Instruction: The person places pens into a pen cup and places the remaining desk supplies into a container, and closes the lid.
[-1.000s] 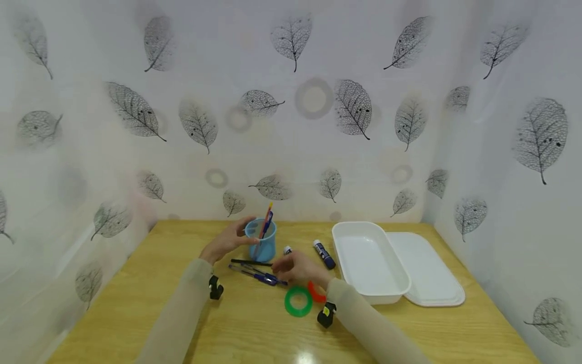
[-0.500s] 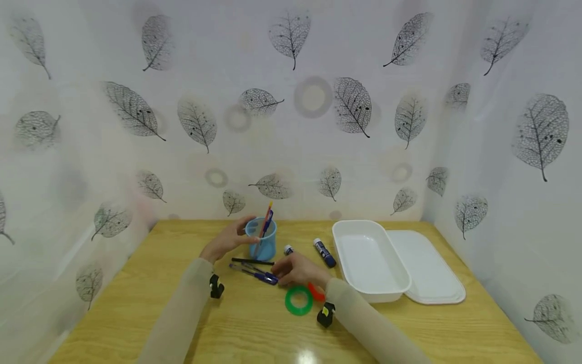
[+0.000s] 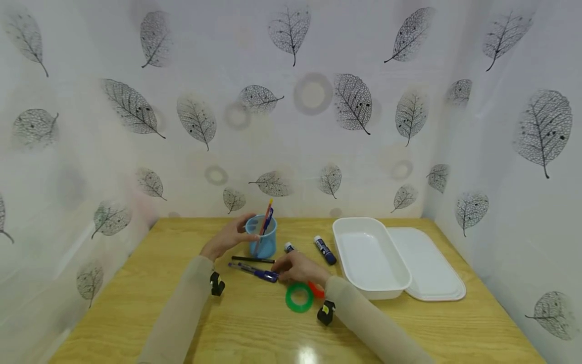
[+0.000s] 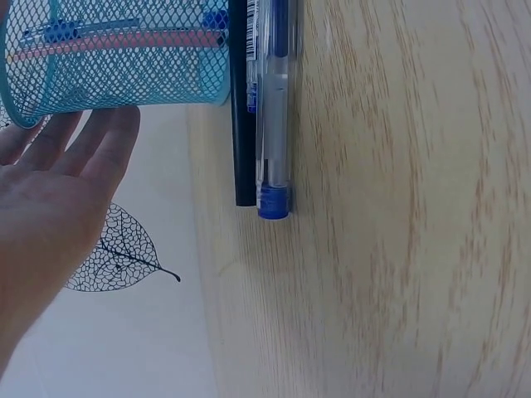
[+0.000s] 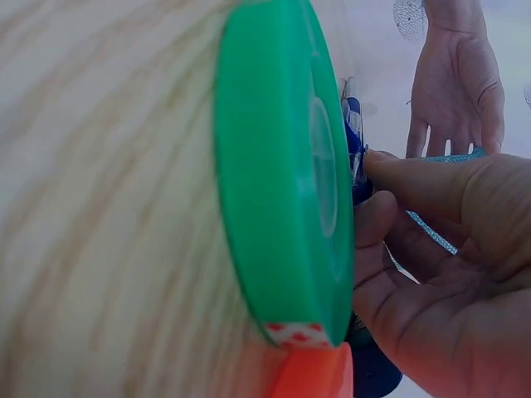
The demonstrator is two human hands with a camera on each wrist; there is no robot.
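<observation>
My left hand [image 3: 227, 237] holds the blue mesh pen cup [image 3: 265, 248] from its left side, thumb at the front rim and fingers behind. The cup stands upright with an orange pencil [image 3: 267, 215] and a blue pen [image 3: 270, 216] leaning in it. Clear pens with blue caps [image 4: 275, 133] lie side by side in front of the cup, a slim black stick [image 4: 243, 157] along them. My right hand [image 3: 302, 268] has its fingers curled at the pens' right end. In the right wrist view, its thumb and forefinger pinch a blue pen end [image 5: 358, 170].
A green tape roll [image 3: 299, 308] and a red tape roll [image 3: 317, 289] lie below the right hand. Two glue sticks, one upper [image 3: 325, 250] and one partly hidden [image 3: 289, 247], lie beyond it. A white tray [image 3: 386, 294] stands at right, overlapping a white lid [image 3: 438, 270].
The pens have come closer together and line up more evenly, their right ends shifted left at my right hand. My left hand keeps its place on the cup.
</observation>
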